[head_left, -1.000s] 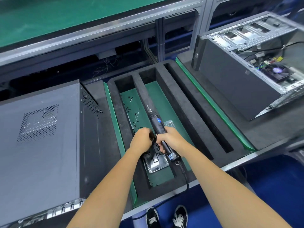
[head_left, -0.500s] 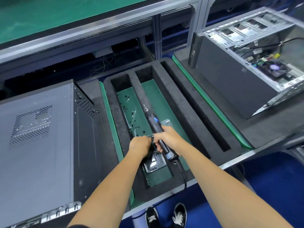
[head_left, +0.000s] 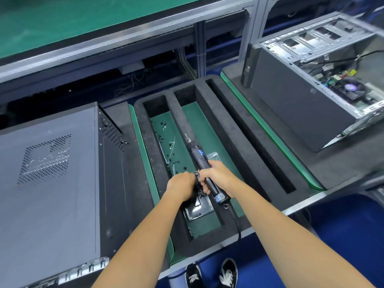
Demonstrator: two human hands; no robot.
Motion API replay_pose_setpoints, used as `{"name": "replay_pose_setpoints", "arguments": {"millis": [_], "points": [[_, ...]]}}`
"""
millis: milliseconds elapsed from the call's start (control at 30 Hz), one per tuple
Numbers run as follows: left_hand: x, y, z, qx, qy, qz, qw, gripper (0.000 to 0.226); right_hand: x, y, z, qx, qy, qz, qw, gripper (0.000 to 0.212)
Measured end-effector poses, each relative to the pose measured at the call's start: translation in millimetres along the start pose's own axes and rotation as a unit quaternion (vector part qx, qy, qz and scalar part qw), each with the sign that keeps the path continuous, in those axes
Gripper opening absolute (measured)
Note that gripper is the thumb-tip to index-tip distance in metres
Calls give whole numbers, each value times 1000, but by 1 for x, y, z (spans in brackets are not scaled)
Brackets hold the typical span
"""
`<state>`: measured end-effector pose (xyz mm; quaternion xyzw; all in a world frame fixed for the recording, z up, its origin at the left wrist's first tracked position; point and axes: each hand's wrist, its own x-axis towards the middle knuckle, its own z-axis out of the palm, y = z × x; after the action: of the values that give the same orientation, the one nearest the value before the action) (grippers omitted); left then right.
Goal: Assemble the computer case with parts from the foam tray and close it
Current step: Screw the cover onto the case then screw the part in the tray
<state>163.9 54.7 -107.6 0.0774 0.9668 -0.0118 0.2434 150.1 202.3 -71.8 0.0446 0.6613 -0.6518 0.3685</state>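
The foam tray held loose screws and a metal dish. The right hand gripped the electric screwdriver; the left hand was curled over the dish, contents unclear.

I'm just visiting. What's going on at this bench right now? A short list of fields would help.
Right hand: grips a black electric screwdriver
Left hand: curled over small dark screws; hold unclear
Foam tray: loose screws in its left slot
Closed case: left of the tray
Open case: right, insides showing
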Motion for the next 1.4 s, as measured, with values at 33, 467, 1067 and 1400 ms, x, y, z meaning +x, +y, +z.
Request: {"name": "replay_pose_setpoints", "arguments": {"millis": [33,467,1067,1400], "points": [[0,0,-1,-19,7,-5,1000,23,0,0,0,-2,2,0,1000,18],[2,-12,-25,-549,200,-140,799,9,-6,-1,4,-16,17,-9,1000,17],[-22,-23,-78,-795,244,-232,505,8,-35,-10,18,-74,-22,-16,997,19],[-54,-28,-142,-817,281,-217,454,11,-75,-44,46,-67,-49,-85,993,27]]}}
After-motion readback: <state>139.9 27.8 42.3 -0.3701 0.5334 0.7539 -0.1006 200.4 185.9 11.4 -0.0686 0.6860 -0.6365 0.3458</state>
